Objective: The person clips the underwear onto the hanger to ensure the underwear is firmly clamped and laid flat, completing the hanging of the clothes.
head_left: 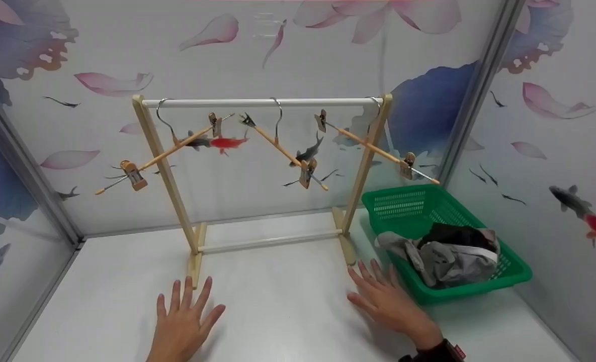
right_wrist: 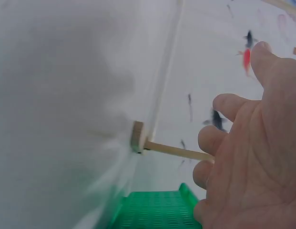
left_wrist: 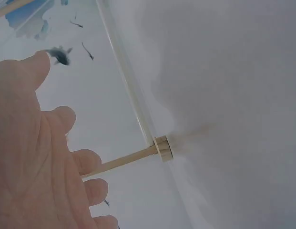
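Note:
My left hand point(head_left: 181, 319) is spread palm down over the front of the white table, fingers straight, holding nothing. Just beyond its fingertips is the left foot point(head_left: 195, 266) of a small wooden rack with a white top rail point(head_left: 217, 103). My right hand point(head_left: 386, 301) is spread likewise at the right, close beside a green basket point(head_left: 516, 274), with its fingertips near the rack's right foot point(head_left: 347, 249). Crumpled grey and dark cloth point(head_left: 453, 261) lies in that basket. Both wrist views show bare palms, the left hand point(left_wrist: 38, 143) and the right hand point(right_wrist: 257, 152).
From the top rail hang a left clip hanger point(head_left: 174, 148), a middle clip hanger point(head_left: 276, 144) and a right clip hanger point(head_left: 368, 144), all turned at angles. A low bar point(head_left: 272, 242) joins the rack's feet. Printed wall panels point(head_left: 277, 60) enclose the table.

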`<state>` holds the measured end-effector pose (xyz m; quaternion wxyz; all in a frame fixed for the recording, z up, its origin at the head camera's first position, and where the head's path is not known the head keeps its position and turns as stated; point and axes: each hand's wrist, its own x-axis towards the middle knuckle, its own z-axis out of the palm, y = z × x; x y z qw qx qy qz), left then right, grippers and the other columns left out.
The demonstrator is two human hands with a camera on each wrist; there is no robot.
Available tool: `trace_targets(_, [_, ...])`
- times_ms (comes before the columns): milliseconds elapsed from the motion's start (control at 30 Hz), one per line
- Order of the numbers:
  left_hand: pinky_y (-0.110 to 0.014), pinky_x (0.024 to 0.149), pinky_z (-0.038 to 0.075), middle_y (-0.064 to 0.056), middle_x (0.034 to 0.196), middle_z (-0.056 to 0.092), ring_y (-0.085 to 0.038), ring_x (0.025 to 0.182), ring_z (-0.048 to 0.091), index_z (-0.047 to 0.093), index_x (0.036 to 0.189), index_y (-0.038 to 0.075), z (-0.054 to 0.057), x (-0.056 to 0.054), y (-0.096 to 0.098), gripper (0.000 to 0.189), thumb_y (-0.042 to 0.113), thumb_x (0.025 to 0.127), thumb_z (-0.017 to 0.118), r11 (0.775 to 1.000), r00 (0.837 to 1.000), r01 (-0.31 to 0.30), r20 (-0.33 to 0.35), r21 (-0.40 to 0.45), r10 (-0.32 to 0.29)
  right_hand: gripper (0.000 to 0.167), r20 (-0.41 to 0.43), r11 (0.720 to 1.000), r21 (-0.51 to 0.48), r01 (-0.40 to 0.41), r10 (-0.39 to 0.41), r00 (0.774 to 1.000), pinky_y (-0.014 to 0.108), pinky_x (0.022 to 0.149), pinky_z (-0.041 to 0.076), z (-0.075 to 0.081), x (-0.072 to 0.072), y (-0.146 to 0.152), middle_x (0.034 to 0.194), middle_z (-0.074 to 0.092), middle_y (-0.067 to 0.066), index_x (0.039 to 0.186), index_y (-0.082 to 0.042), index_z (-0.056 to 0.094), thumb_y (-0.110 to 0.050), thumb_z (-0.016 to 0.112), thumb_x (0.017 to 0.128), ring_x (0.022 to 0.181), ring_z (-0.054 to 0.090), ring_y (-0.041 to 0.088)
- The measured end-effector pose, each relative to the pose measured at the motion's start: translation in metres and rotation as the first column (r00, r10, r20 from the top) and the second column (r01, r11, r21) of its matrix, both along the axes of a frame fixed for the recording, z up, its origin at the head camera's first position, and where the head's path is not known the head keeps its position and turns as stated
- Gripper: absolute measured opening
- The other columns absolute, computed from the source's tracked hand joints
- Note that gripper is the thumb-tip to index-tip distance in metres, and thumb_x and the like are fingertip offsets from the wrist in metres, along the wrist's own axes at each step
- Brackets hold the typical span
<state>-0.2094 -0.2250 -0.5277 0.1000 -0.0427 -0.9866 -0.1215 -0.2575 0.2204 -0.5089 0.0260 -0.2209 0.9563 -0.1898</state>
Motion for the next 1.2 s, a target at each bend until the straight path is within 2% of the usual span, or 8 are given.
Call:
trace_targets(300, [-0.072,0.112,0.016,-0.026,0.159,0.033,-0.045,0.148,0.026,0.037,0.158,0.018,0.029,-0.017,0.049,0.074,0.064,0.101,0.044,0.986,0.978,0.163,-0.123,-0.048,-0.167,0.095,-0.144,0.994,-0.104,-0.032,0.016,0.989,0.064,0.117,0.012,0.046,0.009,0.017,0.165,0.020,0.016,0.160,-0.006,0.027,-0.063,0.061,0.092,0.152,0.013,0.039])
trace_targets(467, [-0.068,0.111,0.027,-0.023,0.157,0.038,-0.043,0.145,0.033,0.037,0.158,0.011,0.050,-0.037,0.093,0.076,0.061,0.102,0.045,0.937,0.912,0.342,-0.214,-0.071,-0.349,0.111,-0.166,0.982,-0.136,0.128,-0.150,0.975,0.064,0.115,0.021,0.064,0.006,0.040,0.165,0.019,0.022,0.160,-0.001,0.021,-0.062,0.073,0.084,0.150,0.017,0.043])
trace_targets(733, [-0.048,0.109,0.042,-0.016,0.154,0.045,-0.031,0.138,0.047,0.028,0.159,0.002,0.064,-0.069,0.174,0.081,0.053,0.102,0.055,0.805,0.764,0.593,-0.321,0.008,-0.560,0.123,0.035,0.913,-0.234,0.335,-0.337,0.941,0.068,0.111,0.026,0.067,0.009,0.072,0.161,0.008,0.035,0.158,0.009,0.006,-0.065,0.070,0.085,0.146,0.016,0.053])
trace_targets(833, [-0.041,0.108,0.044,-0.017,0.150,0.049,-0.028,0.135,0.051,0.030,0.158,0.001,0.070,-0.077,0.204,0.078,0.048,0.102,0.058,0.754,0.758,0.637,-0.307,0.160,-0.575,0.120,0.057,0.902,-0.219,0.371,-0.368,0.928,0.067,0.108,0.032,0.064,0.010,0.076,0.159,0.014,0.038,0.157,0.011,0.009,-0.067,0.068,0.086,0.142,0.025,0.055])
trace_targets(933, [-0.042,0.109,0.043,-0.016,0.151,0.049,-0.026,0.136,0.049,0.033,0.157,0.002,0.078,-0.083,0.232,0.075,0.047,0.103,0.057,0.701,0.802,0.593,-0.205,0.397,-0.561,0.116,0.065,0.903,-0.201,0.379,-0.374,0.925,0.066,0.105,0.036,0.063,0.011,0.077,0.156,0.020,0.040,0.155,0.014,0.012,-0.066,0.066,0.089,0.139,0.032,0.055])
trace_targets(1000, [-0.043,0.109,0.043,-0.014,0.151,0.048,-0.026,0.136,0.049,0.035,0.157,0.004,0.082,-0.086,0.248,0.073,0.048,0.102,0.057,0.641,0.832,0.491,-0.099,0.590,-0.546,0.114,0.066,0.903,-0.193,0.383,-0.377,0.924,0.065,0.103,0.039,0.063,0.010,0.078,0.154,0.023,0.041,0.154,0.016,0.014,-0.064,0.065,0.090,0.136,0.036,0.055])
trace_targets(1100, [-0.044,0.107,0.045,-0.015,0.149,0.050,-0.028,0.135,0.051,0.038,0.155,0.005,0.083,-0.094,0.269,0.073,0.050,0.102,0.058,0.510,0.853,0.260,0.052,0.820,-0.520,0.110,0.059,0.901,-0.177,0.396,-0.392,0.918,0.063,0.101,0.042,0.061,0.008,0.077,0.150,0.030,0.042,0.153,0.017,0.019,-0.061,0.065,0.092,0.133,0.042,0.054])
trace_targets(1200, [-0.043,0.103,0.048,-0.016,0.144,0.054,-0.028,0.131,0.054,0.040,0.153,0.001,0.080,-0.102,0.286,0.072,0.047,0.102,0.059,0.372,0.857,0.034,0.164,0.928,-0.488,0.103,0.043,0.898,-0.162,0.410,-0.408,0.912,0.063,0.100,0.042,0.058,0.006,0.077,0.147,0.036,0.042,0.150,0.018,0.026,-0.058,0.065,0.094,0.130,0.044,0.054])
